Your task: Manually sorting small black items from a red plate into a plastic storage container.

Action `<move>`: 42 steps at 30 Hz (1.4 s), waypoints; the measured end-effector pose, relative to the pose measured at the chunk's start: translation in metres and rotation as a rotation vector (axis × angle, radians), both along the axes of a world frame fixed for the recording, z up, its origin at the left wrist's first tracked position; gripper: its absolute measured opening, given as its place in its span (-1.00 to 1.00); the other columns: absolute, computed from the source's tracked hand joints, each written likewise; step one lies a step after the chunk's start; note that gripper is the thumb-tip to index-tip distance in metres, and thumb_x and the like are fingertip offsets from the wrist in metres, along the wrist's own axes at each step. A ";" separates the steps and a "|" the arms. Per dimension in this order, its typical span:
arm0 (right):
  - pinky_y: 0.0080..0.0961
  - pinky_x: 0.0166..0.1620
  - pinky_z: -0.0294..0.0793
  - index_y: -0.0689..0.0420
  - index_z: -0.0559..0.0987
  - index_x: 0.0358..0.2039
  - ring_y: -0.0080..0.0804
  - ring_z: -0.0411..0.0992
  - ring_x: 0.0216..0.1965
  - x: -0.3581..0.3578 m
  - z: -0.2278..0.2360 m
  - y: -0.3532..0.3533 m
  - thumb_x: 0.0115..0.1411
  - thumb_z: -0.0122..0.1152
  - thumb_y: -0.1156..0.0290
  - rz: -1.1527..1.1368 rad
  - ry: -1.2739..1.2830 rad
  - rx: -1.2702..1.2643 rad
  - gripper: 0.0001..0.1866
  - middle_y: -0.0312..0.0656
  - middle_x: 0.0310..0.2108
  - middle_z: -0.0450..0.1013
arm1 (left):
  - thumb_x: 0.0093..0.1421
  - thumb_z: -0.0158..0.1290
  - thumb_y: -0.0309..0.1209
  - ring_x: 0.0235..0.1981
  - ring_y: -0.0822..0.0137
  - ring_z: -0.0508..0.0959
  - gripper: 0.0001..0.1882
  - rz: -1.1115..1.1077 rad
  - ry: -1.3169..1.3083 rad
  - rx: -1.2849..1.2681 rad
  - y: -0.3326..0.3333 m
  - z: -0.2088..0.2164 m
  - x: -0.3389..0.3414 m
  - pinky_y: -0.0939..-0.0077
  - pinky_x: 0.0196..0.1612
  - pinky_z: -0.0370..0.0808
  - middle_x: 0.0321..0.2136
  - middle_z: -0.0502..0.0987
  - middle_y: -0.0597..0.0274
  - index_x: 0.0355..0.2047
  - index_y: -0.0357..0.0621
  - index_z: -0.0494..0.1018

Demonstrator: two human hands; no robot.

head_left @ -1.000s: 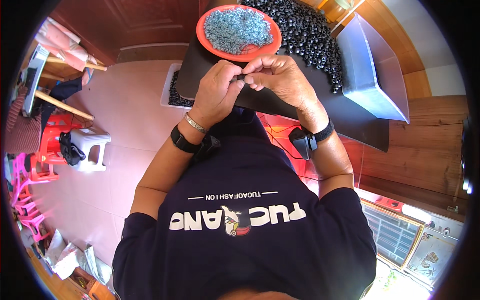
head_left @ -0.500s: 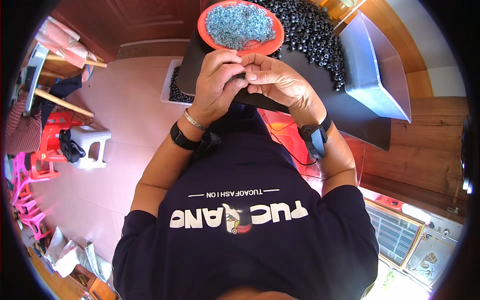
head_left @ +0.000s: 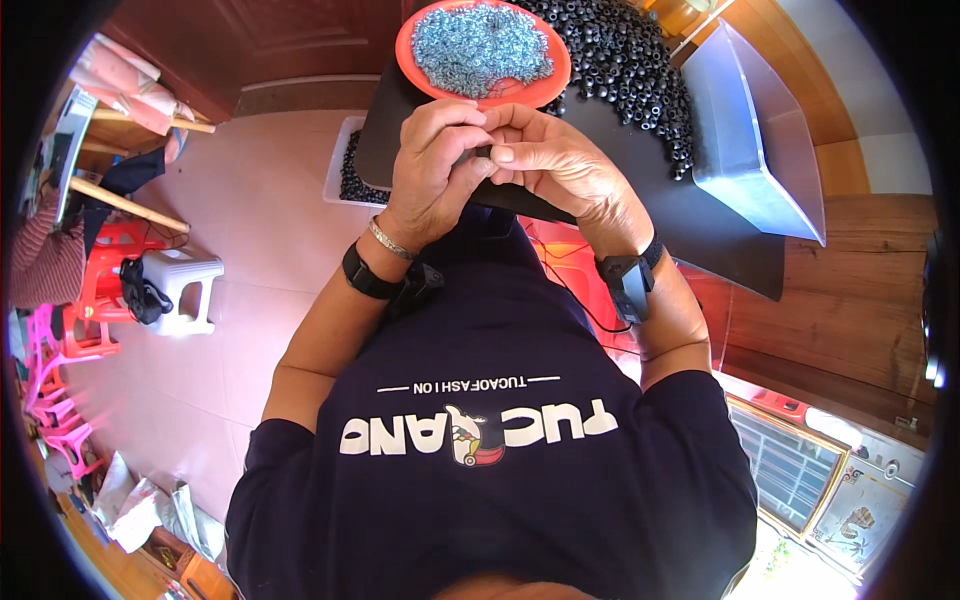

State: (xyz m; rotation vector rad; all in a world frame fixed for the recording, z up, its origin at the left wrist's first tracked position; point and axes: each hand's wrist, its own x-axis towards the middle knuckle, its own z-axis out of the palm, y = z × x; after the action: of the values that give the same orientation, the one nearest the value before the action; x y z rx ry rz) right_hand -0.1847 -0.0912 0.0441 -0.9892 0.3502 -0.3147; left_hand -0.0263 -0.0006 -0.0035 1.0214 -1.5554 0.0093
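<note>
My left hand [head_left: 432, 165] and my right hand [head_left: 565, 165] meet above the near edge of the dark table [head_left: 640, 200]. The fingertips of both are pinched together around a small black plastic part [head_left: 486, 153], mostly hidden by the fingers. Just beyond the hands, an orange-red plate [head_left: 404, 55] holds a heap of small, shiny, silvery-blue metal pieces [head_left: 475, 45] that look like springs. To its right a large pile of small black ring-shaped plastic parts [head_left: 625, 75] spreads over the table.
A translucent plastic bin [head_left: 745, 140] lies on its side at the table's right. Below the table's left edge, a white tub [head_left: 335, 175] contains more black parts. Red and white stools [head_left: 180, 285] stand at the left, near a seated person [head_left: 50, 255]. A wooden cabinet [head_left: 850, 310] is at the right.
My hands stay together in nearly the same place, with only slight shifts of the fingers. The black part shows a little less between them. Nothing else has visibly moved.
</note>
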 end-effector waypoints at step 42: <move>-0.66 -0.17 0.49 0.24 0.46 -0.04 -0.61 0.48 -0.29 -0.010 0.002 0.013 0.20 0.26 0.37 -0.148 0.126 -0.154 -0.64 -0.27 -0.26 0.50 | 0.02 0.13 -0.54 -0.19 0.07 0.46 -0.74 -0.042 -0.045 0.072 -0.001 0.004 -0.003 0.30 -0.12 0.42 -0.21 0.45 0.09 -0.23 -0.19 0.43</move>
State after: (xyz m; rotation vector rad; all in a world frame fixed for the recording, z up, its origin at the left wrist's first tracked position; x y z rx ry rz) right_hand -0.1946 -0.0784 0.0463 -1.1397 0.5215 -0.4187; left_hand -0.0293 -0.0014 0.0005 1.0511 -1.6272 -0.0534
